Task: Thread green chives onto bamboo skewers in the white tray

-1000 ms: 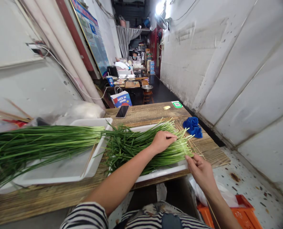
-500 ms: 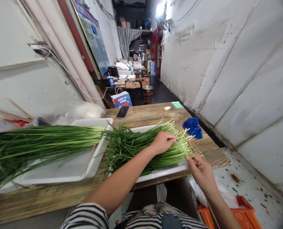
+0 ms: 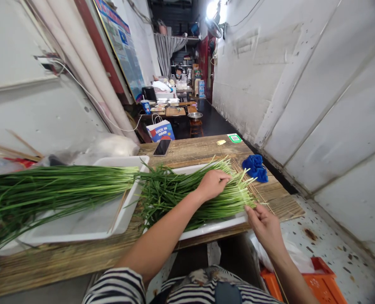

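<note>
A thick heap of garlic chives (image 3: 187, 198) lies in a white tray (image 3: 200, 233), pale stem ends to the right and dark leaves to the left. Over the upper stems is my left hand (image 3: 214, 183), its fingers closed in a pinch; whatever is between the fingertips is hidden. My right hand (image 3: 265, 226) is at the stem ends near the tray's right corner, thumb and fingers pinched together. A thin bamboo skewer (image 3: 279, 280) shows below it, running down along the forearm, and appears held in that hand; its upper part is hidden.
To the left, more long chives (image 3: 63, 185) lie across a second white tray (image 3: 111, 236). Loose skewers (image 3: 261, 195), a blue cloth (image 3: 255, 168) and a phone (image 3: 162, 147) rest on the wooden table (image 3: 187, 147). An orange crate (image 3: 323, 287) stands below right. Someone sits far back.
My left hand has drawn back slightly to the left over the stems. My right hand stays nearly in place, and the chives look about the same.
</note>
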### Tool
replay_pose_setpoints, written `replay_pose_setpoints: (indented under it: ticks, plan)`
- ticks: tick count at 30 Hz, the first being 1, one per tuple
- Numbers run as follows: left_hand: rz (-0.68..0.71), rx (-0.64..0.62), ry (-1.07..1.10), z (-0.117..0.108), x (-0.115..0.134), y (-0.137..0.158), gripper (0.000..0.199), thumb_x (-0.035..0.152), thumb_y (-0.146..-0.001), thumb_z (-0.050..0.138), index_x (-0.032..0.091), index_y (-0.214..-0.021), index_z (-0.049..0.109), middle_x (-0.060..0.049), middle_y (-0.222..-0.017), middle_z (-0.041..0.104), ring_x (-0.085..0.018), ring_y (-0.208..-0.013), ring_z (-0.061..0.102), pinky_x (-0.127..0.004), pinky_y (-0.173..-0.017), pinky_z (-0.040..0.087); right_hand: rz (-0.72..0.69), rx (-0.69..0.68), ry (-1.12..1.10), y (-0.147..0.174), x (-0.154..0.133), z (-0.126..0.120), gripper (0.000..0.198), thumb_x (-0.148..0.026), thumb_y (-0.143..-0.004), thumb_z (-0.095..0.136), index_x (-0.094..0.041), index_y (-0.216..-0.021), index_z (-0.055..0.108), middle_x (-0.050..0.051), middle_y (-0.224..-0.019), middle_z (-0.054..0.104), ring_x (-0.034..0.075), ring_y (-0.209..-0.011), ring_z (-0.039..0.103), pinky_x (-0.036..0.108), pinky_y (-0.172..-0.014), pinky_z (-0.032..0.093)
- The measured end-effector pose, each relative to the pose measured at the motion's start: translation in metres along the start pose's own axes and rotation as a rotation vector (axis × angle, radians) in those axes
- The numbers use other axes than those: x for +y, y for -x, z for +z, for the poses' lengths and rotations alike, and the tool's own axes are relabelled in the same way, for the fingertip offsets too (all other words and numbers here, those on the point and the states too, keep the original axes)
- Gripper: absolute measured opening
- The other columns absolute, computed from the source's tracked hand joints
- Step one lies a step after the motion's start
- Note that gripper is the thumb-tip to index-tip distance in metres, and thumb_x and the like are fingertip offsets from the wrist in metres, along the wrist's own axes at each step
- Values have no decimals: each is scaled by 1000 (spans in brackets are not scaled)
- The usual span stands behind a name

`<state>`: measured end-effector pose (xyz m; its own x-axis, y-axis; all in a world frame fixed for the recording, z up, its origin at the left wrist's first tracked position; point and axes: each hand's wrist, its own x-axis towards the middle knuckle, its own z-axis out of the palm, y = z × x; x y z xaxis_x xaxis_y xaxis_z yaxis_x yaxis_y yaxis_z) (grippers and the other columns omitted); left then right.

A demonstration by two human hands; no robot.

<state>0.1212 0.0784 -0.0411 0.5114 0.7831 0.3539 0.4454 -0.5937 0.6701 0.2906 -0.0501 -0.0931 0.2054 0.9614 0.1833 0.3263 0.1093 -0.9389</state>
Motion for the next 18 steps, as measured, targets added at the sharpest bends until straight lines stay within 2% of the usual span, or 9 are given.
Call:
replay_pose_setpoints:
  ticks: [2,4,7,9,14,18]
  plan:
    - [-109,65,-15,-4,-5,-3,24,14,-81,53,16,-91,74,-6,-97,72,-18,-92,65,-29,-88,49,3,16,20,-1,0,1,36,-49,-84,56,-20,-64,48,-6,-51,34,11,-48,31,22,-44,25]
    - [-158,24,50,-5,-10,-4,22,16,-80,56,16,-92,74,-5,-95,73,-17,-89,66,-28,-86,49,5,18,23,-2,1,1,37,-50,-83,56,-20,-64,50,-6,-51,36,11,-47,32,22,-45,26]
    - [-173,-18,154,-2,-12,-4,21,18,-79,58,16,-92,74,-4,-94,73,-16,-87,67,-26,-85,50,2,5,21,-2,2,0,34,-49,-84,56,-19,-67,54,-5,-53,42,11,-49,36,22,-46,29]
    - [-187,-6,177,1,-10,-3,21,18,-79,57,15,-92,74,-5,-97,73,-16,-89,67,-26,-87,49,-10,6,29,-2,2,-1,33,-47,-85,56,-19,-68,54,-4,-53,42,12,-49,37,22,-46,28]
    - [-168,-128,230,8,-3,0,24,16,-80,55,14,-95,73,-6,-99,72,-17,-92,66,-26,-88,48,-41,-15,38,-2,-2,-1,28,-42,-87,53,-18,-74,59,-3,-56,43,13,-53,39,22,-49,29]
    - [-164,-161,244,8,-1,1,25,17,-81,54,12,-96,72,-7,-99,72,-17,-92,66,-25,-86,48,-29,-26,-4,-2,0,-1,28,-41,-87,53,-18,-72,56,-3,-56,42,12,-53,37,22,-49,28]
